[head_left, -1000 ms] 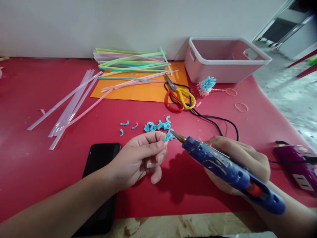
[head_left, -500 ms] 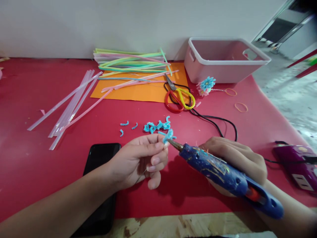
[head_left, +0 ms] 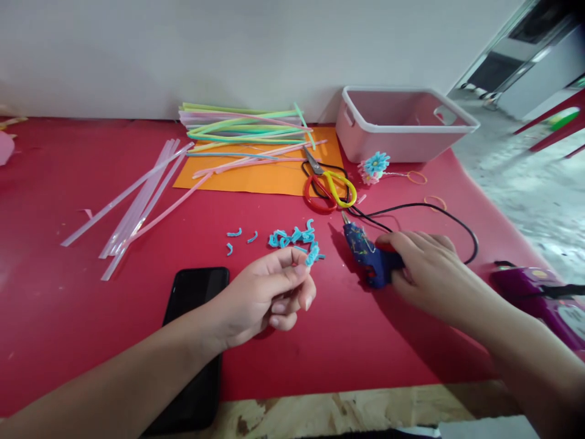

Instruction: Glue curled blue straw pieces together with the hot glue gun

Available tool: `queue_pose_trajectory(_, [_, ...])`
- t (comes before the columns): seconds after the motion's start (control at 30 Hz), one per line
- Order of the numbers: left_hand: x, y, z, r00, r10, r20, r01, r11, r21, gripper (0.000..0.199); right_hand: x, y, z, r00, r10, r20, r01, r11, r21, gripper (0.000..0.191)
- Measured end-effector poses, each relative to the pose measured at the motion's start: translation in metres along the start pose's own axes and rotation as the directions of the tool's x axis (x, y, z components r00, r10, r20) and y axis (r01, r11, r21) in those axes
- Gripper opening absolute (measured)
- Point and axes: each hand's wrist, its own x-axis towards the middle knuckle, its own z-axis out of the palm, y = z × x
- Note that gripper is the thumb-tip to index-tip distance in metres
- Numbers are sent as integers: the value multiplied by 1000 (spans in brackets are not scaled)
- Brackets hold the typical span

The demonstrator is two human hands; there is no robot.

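Note:
Between the thumb and forefinger of my left hand (head_left: 276,286) is a small blue fuzzy pipe-cleaner piece (head_left: 312,254). Just behind it lies a little heap of cut blue pipe-cleaner bits (head_left: 292,235), with a few loose ones to its left. My right hand (head_left: 423,268) is wrapped around the handle of a blue glue gun (head_left: 365,253), whose metal tip points away from me toward the scissors. The gun is low at the red tabletop; whether it rests on it I cannot tell. A black phone (head_left: 192,366) lies partly under my left forearm.
Red-and-yellow scissors (head_left: 329,186) lie partly on an orange sheet (head_left: 256,180) beside bundled coloured pipe cleaners (head_left: 242,125). Clear glue sticks (head_left: 137,204) are at left. A pink bin (head_left: 402,143), a fuzzy flower (head_left: 375,164), a black cord (head_left: 473,238) and a purple box (head_left: 534,299) are at right.
My right hand has moved the glue gun away from the blue piece, to the right and down toward the table, turning its tip away from me. My left hand still pinches the piece.

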Motion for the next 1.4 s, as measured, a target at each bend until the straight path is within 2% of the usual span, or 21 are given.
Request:
queue_pose_trajectory(0.1, [0,0,1,1000,8,8,-8,1000,20,20,0,-1,-9,998,-12,56,16,996,-83,37])
queue_pose_trajectory(0.17, [0,-1,1,1000,23,18,-24,999,34,21,9,-6,-22,999,-42,24,45,994,-99,31])
queue_pose_trajectory(0.27, [-1,-2,-1,996,58,70,-61,998,36,22,38,-20,-38,988,-122,-92,121,993,-14,21])
queue_pose_trajectory(0.33, [-2,-3,-3,989,76,129,-80,996,26,23,65,-32,-41,974,-202,-99,213,971,111,16])
queue_pose_trajectory(0.43, [-4,-3,-6,972,81,222,-87,996,19,27,108,-47,-35,953,-301,20,285,920,268,18])
queue_pose_trajectory(0.57, [-5,-4,-7,953,62,296,-66,998,2,30,149,-58,-27,884,-419,209,320,866,385,13])
queue_pose_trajectory(0.7, [-5,-6,-6,954,18,300,-18,1000,-3,30,164,-62,-28,823,-433,368,288,877,385,13])
queue_pose_trajectory(0.77, [-5,-7,-6,953,8,303,-5,1000,-10,31,166,-64,-27,794,-424,436,280,891,357,20])
queue_pose_trajectory(0.87, [-5,-7,-6,955,9,297,-3,1000,-20,32,164,-64,-24,769,-410,491,264,903,340,20])
queue_pose_trajectory(0.93, [-4,-6,-6,958,9,288,-4,1000,-19,33,163,-63,-22,775,-400,489,249,905,346,14])
queue_pose_trajectory(1.03, [-4,-5,-5,962,18,273,-13,1000,-20,33,161,-59,-23,803,-380,459,222,906,362,15])
queue_pose_trajectory(1.17, [-4,-4,-4,975,110,191,-105,994,-38,29,156,-51,-30,874,-309,375,113,880,461,18])
queue_pose_trajectory(1.3, [-4,-1,-4,973,230,17,-229,972,-59,21,140,-45,-37,939,-213,270,-41,709,704,15])
queue_pose_trajectory(1.4, [-4,1,-3,958,274,-89,-279,959,-49,19,118,-45,-38,949,-156,274,-165,496,853,16])
